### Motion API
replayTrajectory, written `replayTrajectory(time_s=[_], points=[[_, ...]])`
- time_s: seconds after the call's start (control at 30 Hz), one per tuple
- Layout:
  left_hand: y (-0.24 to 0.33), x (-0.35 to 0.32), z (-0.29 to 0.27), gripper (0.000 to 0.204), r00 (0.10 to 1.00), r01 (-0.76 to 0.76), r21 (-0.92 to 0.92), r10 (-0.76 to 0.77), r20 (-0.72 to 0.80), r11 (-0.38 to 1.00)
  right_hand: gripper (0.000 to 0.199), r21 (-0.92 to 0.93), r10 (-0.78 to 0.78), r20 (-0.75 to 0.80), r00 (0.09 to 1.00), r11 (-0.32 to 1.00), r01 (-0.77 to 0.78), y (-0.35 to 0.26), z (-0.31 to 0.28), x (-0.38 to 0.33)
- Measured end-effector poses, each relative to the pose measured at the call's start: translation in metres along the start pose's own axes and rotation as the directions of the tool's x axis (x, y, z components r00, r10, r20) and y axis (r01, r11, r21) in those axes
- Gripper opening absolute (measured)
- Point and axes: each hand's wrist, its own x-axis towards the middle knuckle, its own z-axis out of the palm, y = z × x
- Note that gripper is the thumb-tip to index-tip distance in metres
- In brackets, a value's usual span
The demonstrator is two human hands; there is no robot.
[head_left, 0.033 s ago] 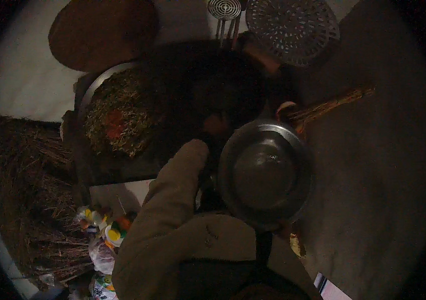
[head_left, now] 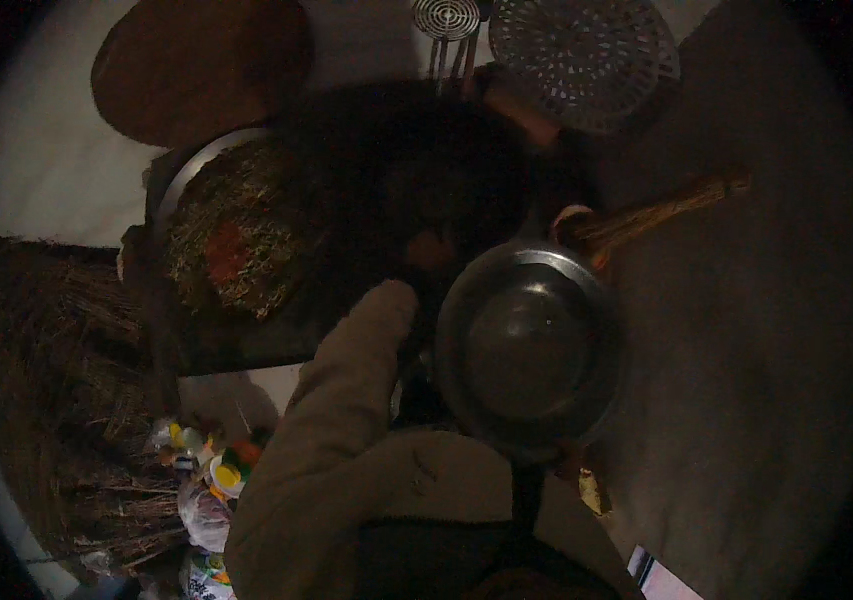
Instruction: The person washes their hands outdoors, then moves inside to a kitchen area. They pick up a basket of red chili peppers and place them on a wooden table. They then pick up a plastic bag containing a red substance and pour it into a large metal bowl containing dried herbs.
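Observation:
A round metal basin [head_left: 526, 345] with shiny liquid or a glossy bottom tilts a little in front of my body. My right hand [head_left: 568, 460] grips its near rim, mostly in shadow. My left arm reaches forward, and my left hand [head_left: 431, 250] is over a very dark round area, perhaps a blackened pan. The fingers of that hand are lost in the dark. To the left of it lies a wide metal tray [head_left: 181, 190] heaped with chopped greens [head_left: 256, 230], with a reddish-orange patch of powder [head_left: 228, 250] on top.
Burning sticks [head_left: 666, 210] with a glowing end lie at the right. A perforated metal disc [head_left: 581, 65], a coil-headed masher [head_left: 446, 18] and a brown round board [head_left: 201, 70] are at the back. Piled twigs [head_left: 56, 380] and small jars and bags [head_left: 226, 475] stand left.
The metal basin has shifted very slightly to the left, and its glint has moved. The light on the greens is dimmer. Both hands stay nearly where they were.

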Motion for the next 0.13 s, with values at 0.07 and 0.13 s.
replayTrajectory(time_s=[0.07,0.13], points=[[0.006,0.015,0.002,0.050,0.968,0.085,0.117,-0.110,0.224,0.990,0.045,-0.133,-0.241,0.000,0.970,0.962,0.239,-0.033,-0.006,-0.015],[0.004,0.028,0.003,0.046,0.941,-0.029,0.013,0.023,0.337,0.999,0.052,-0.256,-0.466,0.039,0.884,0.850,0.460,-0.085,-0.012,-0.031]])
